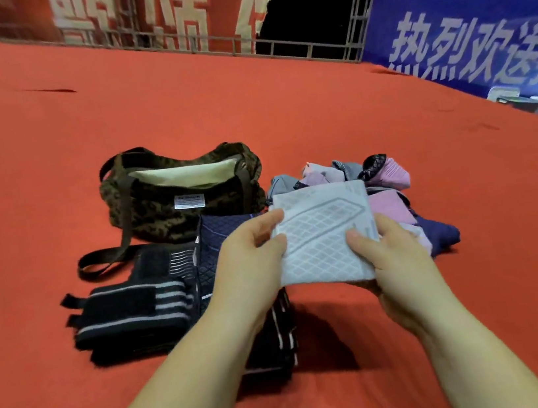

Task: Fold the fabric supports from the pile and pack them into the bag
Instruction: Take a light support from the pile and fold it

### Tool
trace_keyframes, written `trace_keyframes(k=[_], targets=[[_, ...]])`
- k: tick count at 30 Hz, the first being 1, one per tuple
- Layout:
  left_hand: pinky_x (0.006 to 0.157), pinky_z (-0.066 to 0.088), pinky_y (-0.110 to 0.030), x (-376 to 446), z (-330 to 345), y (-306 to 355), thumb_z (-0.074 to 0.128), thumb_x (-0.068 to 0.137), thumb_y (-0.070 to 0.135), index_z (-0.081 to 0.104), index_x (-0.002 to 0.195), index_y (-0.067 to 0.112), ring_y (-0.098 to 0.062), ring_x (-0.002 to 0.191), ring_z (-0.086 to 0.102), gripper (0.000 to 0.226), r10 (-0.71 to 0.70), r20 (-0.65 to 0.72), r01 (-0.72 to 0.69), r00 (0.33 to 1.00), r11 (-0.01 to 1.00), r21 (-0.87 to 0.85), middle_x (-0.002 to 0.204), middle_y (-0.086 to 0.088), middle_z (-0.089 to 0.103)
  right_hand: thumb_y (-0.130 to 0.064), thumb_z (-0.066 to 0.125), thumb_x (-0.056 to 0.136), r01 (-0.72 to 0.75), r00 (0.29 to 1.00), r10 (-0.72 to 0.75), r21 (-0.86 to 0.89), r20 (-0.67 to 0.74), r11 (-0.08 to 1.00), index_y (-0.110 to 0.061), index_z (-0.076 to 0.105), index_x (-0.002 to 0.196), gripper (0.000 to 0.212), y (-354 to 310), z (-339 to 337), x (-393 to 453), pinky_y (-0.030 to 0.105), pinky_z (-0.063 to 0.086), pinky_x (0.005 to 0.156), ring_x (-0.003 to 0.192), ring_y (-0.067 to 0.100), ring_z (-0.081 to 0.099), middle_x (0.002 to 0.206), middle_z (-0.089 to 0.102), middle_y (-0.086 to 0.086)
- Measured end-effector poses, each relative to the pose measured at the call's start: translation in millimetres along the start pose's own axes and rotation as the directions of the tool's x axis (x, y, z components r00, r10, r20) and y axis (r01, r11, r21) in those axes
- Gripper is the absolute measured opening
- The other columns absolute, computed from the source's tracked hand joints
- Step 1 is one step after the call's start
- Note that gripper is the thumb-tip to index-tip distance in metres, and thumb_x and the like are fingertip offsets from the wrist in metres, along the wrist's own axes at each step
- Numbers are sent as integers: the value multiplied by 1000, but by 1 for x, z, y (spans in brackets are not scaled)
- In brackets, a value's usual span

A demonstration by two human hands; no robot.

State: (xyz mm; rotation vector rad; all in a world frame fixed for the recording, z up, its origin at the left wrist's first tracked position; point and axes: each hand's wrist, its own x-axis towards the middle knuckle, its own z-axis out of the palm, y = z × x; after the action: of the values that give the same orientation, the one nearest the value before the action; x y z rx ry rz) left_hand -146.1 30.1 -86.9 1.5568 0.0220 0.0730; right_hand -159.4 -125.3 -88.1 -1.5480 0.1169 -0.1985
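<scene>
Above the red carpet, near its front-middle, I've got the pale grey support (325, 234) up in both hands, folded flat, lifted clear of the floor. Left hand (251, 261): thumb on top, fingers (271, 219) curled over the left edge, pinching it. Right hand (392, 255): thumb pressed on the lower right corner, rest of the fingers tucked underneath, can't see them properly.

Risks, quick. Fold's only held by my two pinches, so if one side lets go on the way over, the thing prob flops open & I redo it. Fabric looks soft and springy, likely wants to unfold. Bag (183, 195) sits further back on the carpet, left of the pile; its mouth is open but saggy, pale lining showing, so the rim could catch a corner and rumple the fold. Strap (106, 261) trails toward me across the carpet, could snag a wrist. Also the dark stuff below my left arm is close; a low pass might drag it.

Count, approx:
- 1 bag, nothing visible inside from this angle
- 1 grey support in hand
- 1 pile (379, 188) just behind and right of my hands, pinks, greys, a navy piece; maybe 5-6 items, too tangled to be sure
- 1 black striped wrap (127, 313) at left
- 1 navy quilted support (217, 242) beside it
- 1 more dark striped piece (276, 337) under my left forearm, partly hidden
</scene>
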Motion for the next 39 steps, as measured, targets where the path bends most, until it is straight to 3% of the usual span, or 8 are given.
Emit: trace_keyframes(k=[4, 7, 12, 14, 18, 26, 31, 39], targets=[[92, 49, -28, 30, -47, 1, 54, 87, 0, 64, 120, 16, -12, 104, 62, 38, 27, -72, -18, 997, 993, 120, 115, 2, 64, -18, 64, 87, 134, 991, -119, -442, 61, 887, -15, 65, 95, 8, 1, 40, 34, 24, 49, 69, 75, 7, 65, 86, 71, -5], [92, 47, -26, 56, -71, -6, 58, 85, 1, 62, 123, 11, -14, 104, 61, 39, 16, -59, -2, 998, 974, 228, 119, -3, 64, -28, 62, 87, 171, 984, -154, -696, 87, 697, -13, 62, 97, 18, 3, 67, 61, 25, 36, 64, 80, 18, 59, 85, 61, -2], [62, 39, 2, 85, -85, -17, 56, 85, 0, 59, 127, 9, -10, 92, 59, 43, 33, -32, -16, 999, 899, 437, 121, -4, 61, -32, 59, 89, 135, 990, -42, -833, 133, 536, -6, 59, 91, 26, 13, 90, 84, 28, 29, 65, 93, 28, 57, 92, 63, 8], [73, 42, -3, 91, -87, -22, 56, 86, 2, 58, 128, 9, -10, 92, 61, 43, 40, 8, -39, 999, 866, 498, 126, -4, 61, -33, 58, 90, 78, 992, 44, -856, 117, 511, -15, 51, 78, 23, 16, 91, 89, 27, 27, 64, 87, 24, 52, 81, 54, 0], [47, 36, -5, 95, -89, -38, 55, 88, 5, 56, 131, 13, 2, 44, 48, 44, 5, 67, -41, 998, 829, 557, 107, -12, 68, -34, 62, 88, 32, 992, 93, -873, 88, 487, -15, 51, 81, 23, 25, 90, 91, 27, 25, 60, 82, 18, 46, 74, 49, -5], [86, 37, -19, 96, -90, -47, 49, 90, 9, 58, 127, 12, -23, 114, 52, 39, 10, 154, -131, 988, 576, 807, 128, -9, 54, -36, 63, 87, 112, 988, 54, -904, 147, 412, -14, 48, 125, 47, 46, 94, 90, 34, 44, 88, 115, 26, 52, 125, 55, 8], [110, 23, -32, 106, -94, -49, 34, 99, 27, 33, 144, 21, -22, 143, 16, 45, 118, 453, -462, 884, 61, 885, 159, -5, 10, -35, 48, 95, 511, 859, -42, -856, 510, 72, -29, 37, 143, 49, 48, 86, 98, 36, 28, 109, 139, 19, 25, 152, 29, -1], [116, 9, -36, 109, -97, -45, 19, 103, 42, 6, 152, 18, -18, 147, 2, 56, -242, 494, -511, 835, -10, 860, 160, -1, -2, -39, 26, 103, 526, 824, 171, -841, 540, 124, -31, 17, 150, 49, 51, 78, 99, 34, 8, 117, 147, 19, 2, 159, 1, -6]])
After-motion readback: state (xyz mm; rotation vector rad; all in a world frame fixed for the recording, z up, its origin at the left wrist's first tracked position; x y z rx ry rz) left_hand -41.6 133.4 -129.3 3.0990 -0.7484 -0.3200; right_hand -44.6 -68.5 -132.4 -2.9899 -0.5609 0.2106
